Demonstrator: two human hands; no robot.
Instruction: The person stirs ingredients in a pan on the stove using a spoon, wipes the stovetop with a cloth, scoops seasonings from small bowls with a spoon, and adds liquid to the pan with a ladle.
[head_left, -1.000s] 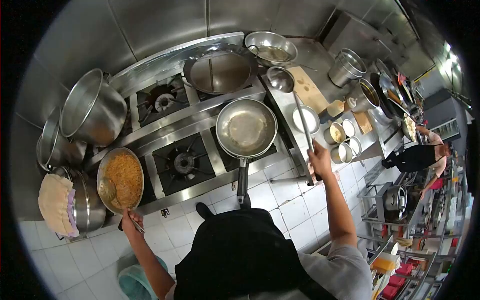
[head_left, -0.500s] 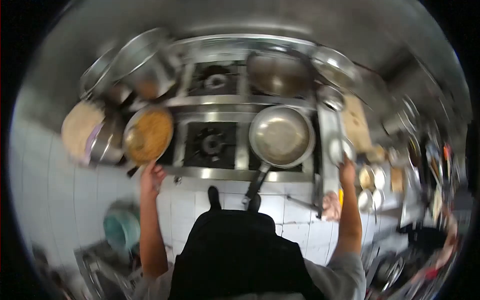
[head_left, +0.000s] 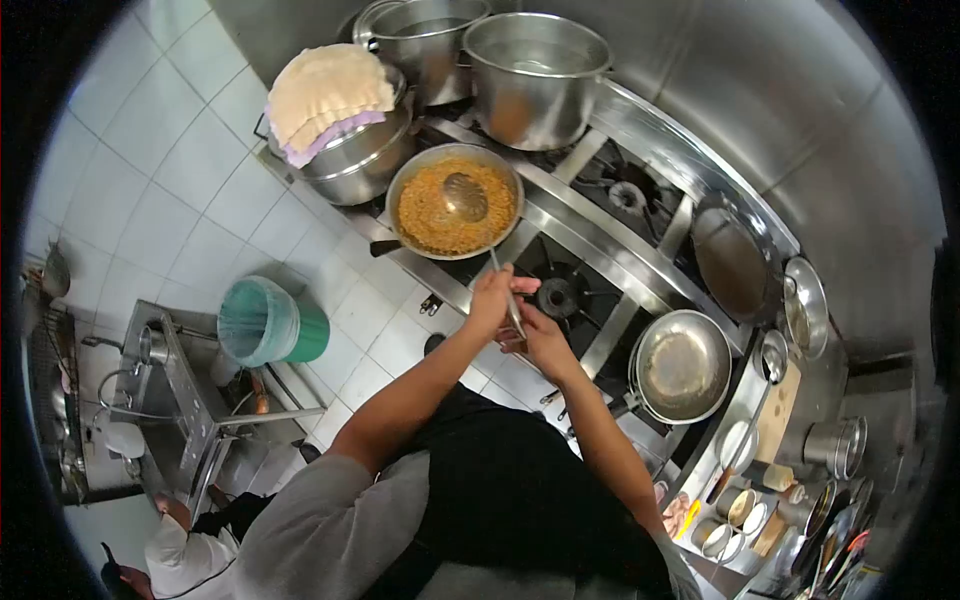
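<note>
A metal ladle (head_left: pixel 465 197) rests with its bowl in the orange-brown, crumbly food (head_left: pixel 430 218) in a wide pan (head_left: pixel 394 190) on the stove. Its long handle slants toward me. My left hand (head_left: pixel 490 302) is closed on that handle, just outside the pan's near rim. Close beside it, my right hand (head_left: pixel 543 345) has its fingers about the lower end of the same handle; some of its fingers are partly hidden. Below both hands is the front edge of the stove, with a bare burner (head_left: pixel 557 297) to the right.
Large pots (head_left: pixel 536 90) stand behind the pan, and a steamer pot (head_left: pixel 365 165) with a pale cloth (head_left: pixel 325 95) sits left. An empty frying pan (head_left: pixel 683 368), a wok (head_left: pixel 735 255) and another ladle (head_left: pixel 772 357) are right. A green bin (head_left: pixel 300 330) stands on the floor; another person (head_left: pixel 185 550) is lower left.
My view has turned left toward the pan of food. My right hand has left the white bowl at the right and come over to the ladle beside my left hand.
</note>
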